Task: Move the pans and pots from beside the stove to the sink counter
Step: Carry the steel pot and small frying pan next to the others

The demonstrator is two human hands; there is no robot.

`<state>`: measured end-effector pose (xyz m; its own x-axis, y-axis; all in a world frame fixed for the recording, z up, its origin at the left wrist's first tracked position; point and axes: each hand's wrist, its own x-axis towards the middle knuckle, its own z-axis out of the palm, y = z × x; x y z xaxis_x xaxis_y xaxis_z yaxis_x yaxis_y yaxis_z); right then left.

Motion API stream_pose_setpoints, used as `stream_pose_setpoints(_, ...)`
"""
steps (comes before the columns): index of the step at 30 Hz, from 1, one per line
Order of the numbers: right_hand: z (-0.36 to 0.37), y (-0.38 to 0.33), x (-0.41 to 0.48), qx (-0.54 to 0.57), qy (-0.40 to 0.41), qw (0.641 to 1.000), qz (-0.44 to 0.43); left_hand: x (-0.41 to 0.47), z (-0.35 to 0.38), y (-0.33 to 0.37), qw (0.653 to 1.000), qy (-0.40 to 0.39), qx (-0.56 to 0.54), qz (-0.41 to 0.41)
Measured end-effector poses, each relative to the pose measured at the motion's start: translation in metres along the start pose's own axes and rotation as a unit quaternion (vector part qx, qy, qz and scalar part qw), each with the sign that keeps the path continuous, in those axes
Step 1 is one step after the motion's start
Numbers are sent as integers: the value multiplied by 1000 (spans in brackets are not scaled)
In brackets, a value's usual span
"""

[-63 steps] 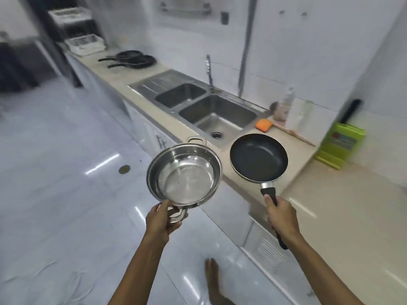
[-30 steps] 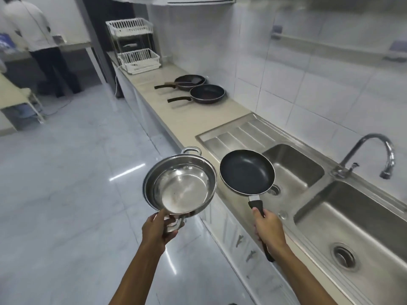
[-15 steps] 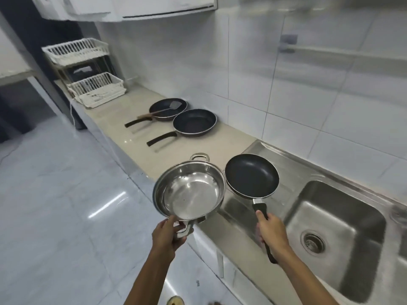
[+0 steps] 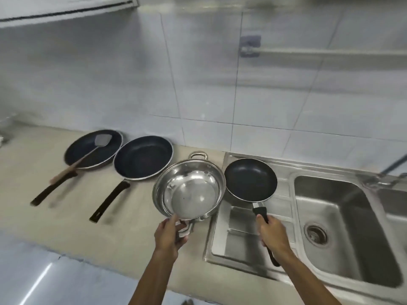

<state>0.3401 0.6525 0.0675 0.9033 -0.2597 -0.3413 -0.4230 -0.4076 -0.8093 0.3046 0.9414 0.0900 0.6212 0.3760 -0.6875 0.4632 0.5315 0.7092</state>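
Observation:
My left hand (image 4: 169,235) grips the near handle of a shiny steel pot (image 4: 190,191), held tilted above the beige counter (image 4: 44,216). My right hand (image 4: 272,233) holds the black handle of a small black frying pan (image 4: 250,179) over the sink's ribbed drainboard (image 4: 240,241). Two larger dark frying pans lie on the counter to the left: one in the middle (image 4: 143,157), and one at the far left (image 4: 92,148) with a spatula (image 4: 88,154) resting in it.
A steel sink basin (image 4: 343,219) with a drain lies to the right, part of a tap (image 4: 394,164) behind it. A tiled wall with a towel rail (image 4: 330,52) backs the counter. Glossy floor shows at bottom left.
The view has swung to face the counter and I stand closer. Pot and small pan now hang over the counter and drainboard, beside the two resting pans. Both grips are unchanged.

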Motion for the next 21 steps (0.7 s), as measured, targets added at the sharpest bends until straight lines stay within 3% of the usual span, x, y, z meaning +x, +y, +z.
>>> stream_pose_setpoints(11, 48, -22, 17, 24, 93, 991, 91, 84, 13, 63, 993, -77, 88, -29)
stream_pose_setpoints(21, 62, -33, 49, 18, 93, 990, 103, 114, 20, 74, 993, -76, 86, -24)
